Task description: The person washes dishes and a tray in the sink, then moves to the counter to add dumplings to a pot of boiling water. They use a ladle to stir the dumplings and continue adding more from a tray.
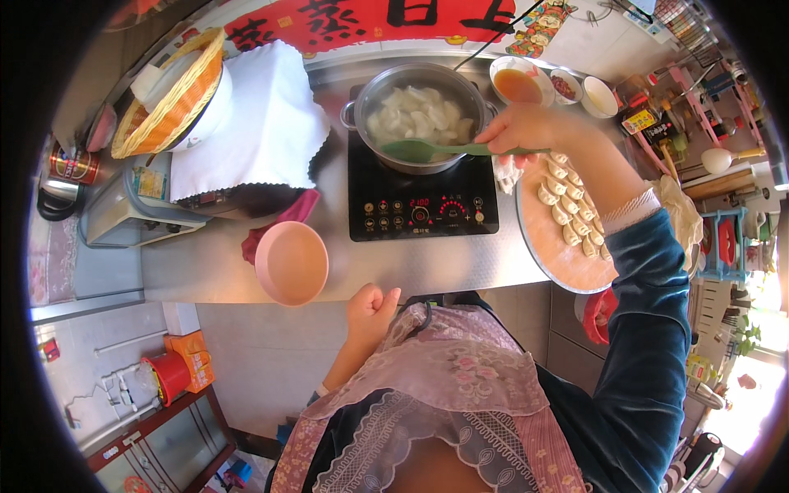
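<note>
My right hand (524,130) grips the handle of a green spoon-like spatula (410,150). The spatula's head lies at the near side of a steel pot (360,92), apparently just inside the rim. Pale dumplings (422,111) crowd the cloudy liquid in that pot. The pot stands on a black induction cooker (425,215) with its red display lit. Below the counter's front edge, my left hand (372,311) is curled closed, thumb up, with nothing visible in it. Nearest to it is a pink bowl (291,264) holding liquid.
Right of the cooker, a round floured board (548,246) carries rows of uncooked dumplings (573,206). Behind it stand a bowl of orange-red liquid (519,85) and two smaller bowls. At left, a white cloth (259,117) covers a dark appliance beside a wicker basket (185,98).
</note>
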